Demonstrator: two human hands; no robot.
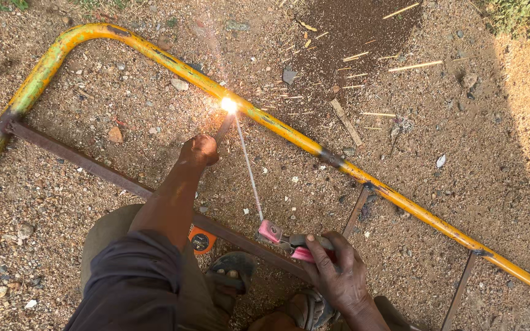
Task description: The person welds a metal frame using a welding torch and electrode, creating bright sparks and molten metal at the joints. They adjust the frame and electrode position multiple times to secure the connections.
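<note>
Head view is showing your right hand (338,270) gripping the pink electrode holder (283,238), your left hand (199,150) clenching a short bar (224,127) against the stiff, probably heavy yellow pipe (289,132) at centre frame.

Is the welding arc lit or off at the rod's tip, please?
Lit: a bright white glare with sparks shows where the welding rod meets the yellow pipe.

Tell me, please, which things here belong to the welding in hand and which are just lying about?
In use:
- yellow pipe frame with the bright arc
- short metal piece in the left hand
- pink electrode holder and its thin rod in the right hand

Lying about:
- spent rod stubs on the gravel
- orange tape measure
- loose stones
</note>
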